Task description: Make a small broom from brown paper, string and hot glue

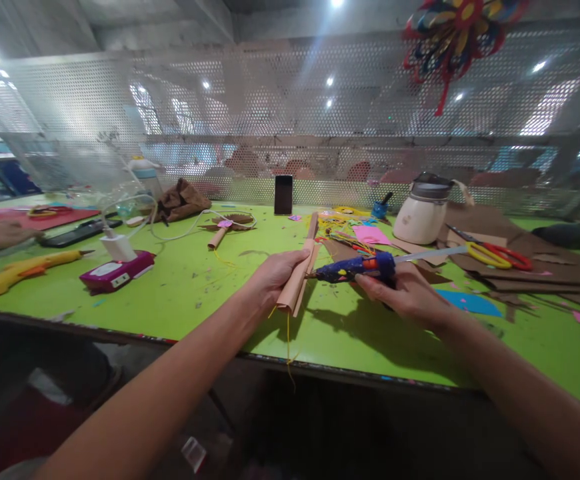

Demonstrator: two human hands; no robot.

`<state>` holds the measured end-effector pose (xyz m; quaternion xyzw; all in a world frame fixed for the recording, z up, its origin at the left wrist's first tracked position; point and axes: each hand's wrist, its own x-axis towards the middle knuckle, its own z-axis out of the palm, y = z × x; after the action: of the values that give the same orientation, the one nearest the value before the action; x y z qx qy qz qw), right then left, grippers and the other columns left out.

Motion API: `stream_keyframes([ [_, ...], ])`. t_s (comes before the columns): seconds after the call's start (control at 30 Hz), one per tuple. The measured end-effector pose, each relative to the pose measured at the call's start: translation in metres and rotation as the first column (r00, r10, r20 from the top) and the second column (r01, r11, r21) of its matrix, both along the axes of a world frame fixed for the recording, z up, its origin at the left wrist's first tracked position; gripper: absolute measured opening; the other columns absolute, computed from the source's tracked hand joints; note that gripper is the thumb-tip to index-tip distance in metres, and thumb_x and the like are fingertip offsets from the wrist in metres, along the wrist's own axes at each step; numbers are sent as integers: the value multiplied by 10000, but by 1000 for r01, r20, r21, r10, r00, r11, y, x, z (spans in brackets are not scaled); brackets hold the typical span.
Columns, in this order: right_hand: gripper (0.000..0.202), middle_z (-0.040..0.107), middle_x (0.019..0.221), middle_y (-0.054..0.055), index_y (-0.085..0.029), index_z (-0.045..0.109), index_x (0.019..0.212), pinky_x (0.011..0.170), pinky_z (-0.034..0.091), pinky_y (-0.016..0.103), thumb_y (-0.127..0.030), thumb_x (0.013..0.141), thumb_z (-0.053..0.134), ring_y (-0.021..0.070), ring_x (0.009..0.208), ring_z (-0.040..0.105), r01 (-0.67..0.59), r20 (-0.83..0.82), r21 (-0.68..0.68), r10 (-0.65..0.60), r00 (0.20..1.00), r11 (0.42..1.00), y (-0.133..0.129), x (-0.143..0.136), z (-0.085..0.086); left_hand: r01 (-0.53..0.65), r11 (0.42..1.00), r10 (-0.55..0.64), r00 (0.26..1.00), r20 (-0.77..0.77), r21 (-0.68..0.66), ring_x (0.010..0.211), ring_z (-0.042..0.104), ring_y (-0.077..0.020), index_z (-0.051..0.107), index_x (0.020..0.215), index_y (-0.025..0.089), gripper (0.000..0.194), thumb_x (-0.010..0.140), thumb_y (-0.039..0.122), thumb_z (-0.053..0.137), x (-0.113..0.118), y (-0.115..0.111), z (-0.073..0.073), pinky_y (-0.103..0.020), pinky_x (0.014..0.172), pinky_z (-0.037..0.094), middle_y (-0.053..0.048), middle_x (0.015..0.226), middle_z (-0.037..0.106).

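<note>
My left hand is closed on a partly rolled strip of brown cardboard, held just above the green table. A yellow string hangs from the near end of the roll. In my right hand is a blue glue gun, with a pale glue stick poking out of its back. The gun's nozzle meets the open edge of the cardboard. My fingers partly cover the gun's handle, and the trigger is hard to make out.
Scissors lie on brown cardboard sheets at right, near a white jar. Toward the left are a purple power strip, a yellow glue gun and another person's hand. A phone stands at the back.
</note>
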<state>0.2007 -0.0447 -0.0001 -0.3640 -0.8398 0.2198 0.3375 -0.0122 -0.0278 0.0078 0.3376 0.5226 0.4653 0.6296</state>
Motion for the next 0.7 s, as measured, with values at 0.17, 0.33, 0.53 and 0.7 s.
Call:
stream_keyframes([
  [0.17, 310, 420, 521, -30, -169, 595, 746, 452, 284, 249, -424, 876, 475, 106, 482, 359, -29, 13, -20, 29, 999, 999, 0, 1, 1, 0, 1000, 0, 1000, 22, 4, 489, 582, -149, 639, 870, 69, 169, 838, 197, 533, -1, 2, -3, -254, 504, 467, -90, 618, 662],
  [0.33, 273, 404, 496, -34, -174, 603, 781, 435, 266, 248, -399, 877, 481, 106, 472, 354, 16, 3, 5, -16, 1000, 1000, -1, 0, 4, -25, 999, 23, 995, 96, 23, 505, 566, -139, 635, 894, 81, 155, 820, 204, 578, -1, 2, -5, -256, 544, 479, -68, 600, 638],
  [0.53, 302, 389, 501, -36, -170, 569, 695, 433, 259, 243, -405, 868, 488, 95, 468, 329, 1, 9, 7, -1, 1000, 1000, -1, -1, 1, -34, 999, 33, 998, 44, 23, 510, 567, -142, 621, 918, 87, 158, 829, 189, 540, 0, 1, -4, -258, 538, 488, -61, 602, 639],
  [0.7, 285, 415, 524, -31, -177, 566, 689, 451, 278, 244, -386, 867, 491, 101, 486, 356, -49, 37, -17, 50, 998, 999, -1, 1, 1, -28, 999, 27, 998, 50, 21, 529, 573, -149, 608, 886, 88, 137, 835, 189, 531, 0, 1, -4, -266, 544, 498, -71, 625, 644],
])
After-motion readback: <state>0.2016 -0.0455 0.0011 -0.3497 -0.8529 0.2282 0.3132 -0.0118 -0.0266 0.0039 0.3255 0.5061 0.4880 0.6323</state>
